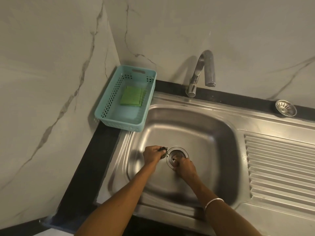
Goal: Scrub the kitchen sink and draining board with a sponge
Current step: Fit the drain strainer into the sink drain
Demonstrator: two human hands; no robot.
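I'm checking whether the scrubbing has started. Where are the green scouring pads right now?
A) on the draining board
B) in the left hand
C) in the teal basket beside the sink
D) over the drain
C: the green scouring pads lie inside the teal basket, untouched by either hand.

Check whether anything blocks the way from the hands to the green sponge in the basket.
Nothing visible blocks it. The green sponge lies uncovered in the open-topped teal basket, beyond the sink's back-left corner. But the left hand already holds a small dark clump, and the right hand is busy at the drain.
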